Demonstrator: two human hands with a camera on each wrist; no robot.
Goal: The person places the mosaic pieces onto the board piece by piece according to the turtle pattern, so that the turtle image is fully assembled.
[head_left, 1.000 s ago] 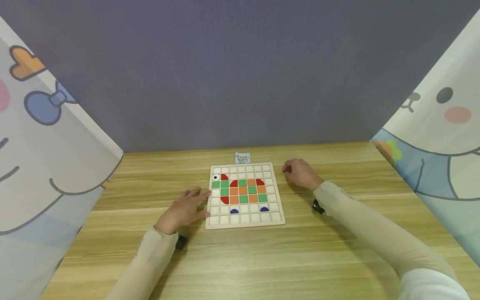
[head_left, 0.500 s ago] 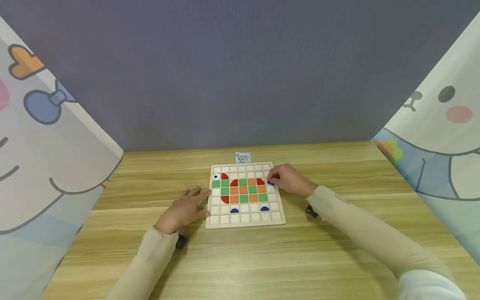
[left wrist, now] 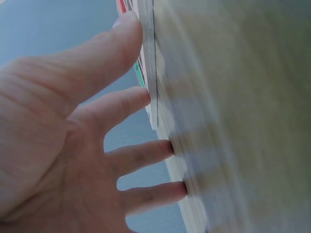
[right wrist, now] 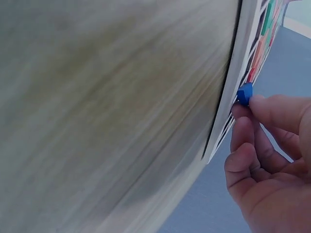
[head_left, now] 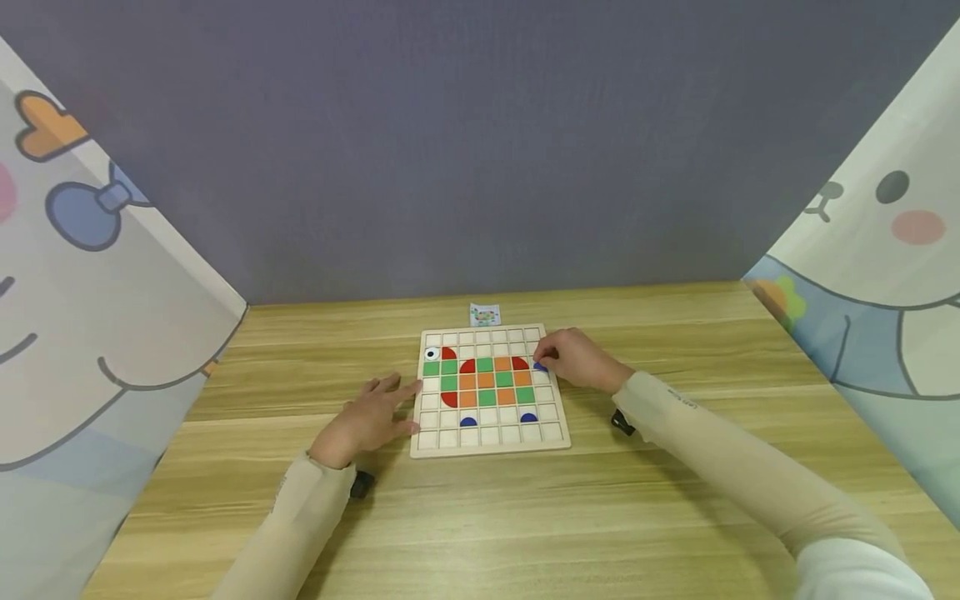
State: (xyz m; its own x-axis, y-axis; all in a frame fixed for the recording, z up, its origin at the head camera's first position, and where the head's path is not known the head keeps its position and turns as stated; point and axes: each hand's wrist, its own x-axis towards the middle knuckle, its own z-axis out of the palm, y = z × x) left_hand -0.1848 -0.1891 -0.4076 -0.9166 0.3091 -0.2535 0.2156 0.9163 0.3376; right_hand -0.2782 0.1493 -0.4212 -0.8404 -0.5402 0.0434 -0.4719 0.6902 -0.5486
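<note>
A wooden table [head_left: 525, 517] stood before a grey-blue wall, with cartoon-printed curtains [head_left: 90, 317] hanging at both sides. On the table lay a pale wooden grid board [head_left: 489, 427] whose middle squares were filled with green, orange and red tiles; two blue half-round tiles sat in a lower row and a black-and-white eye tile at the upper left. A small printed card [head_left: 484, 315] lay just beyond the board's far edge.

The left hand [head_left: 369, 419] rested flat on the table with its fingers [left wrist: 127, 103] spread and straight, the thumb and first finger touching the board's left edge. The right hand [head_left: 576, 358] sat at the board's right side, its thumb and fingertips [right wrist: 272, 110] pinching a small blue piece [head_left: 540, 365] that was held against a square near the upper right of the board, just right of the red tile.
</note>
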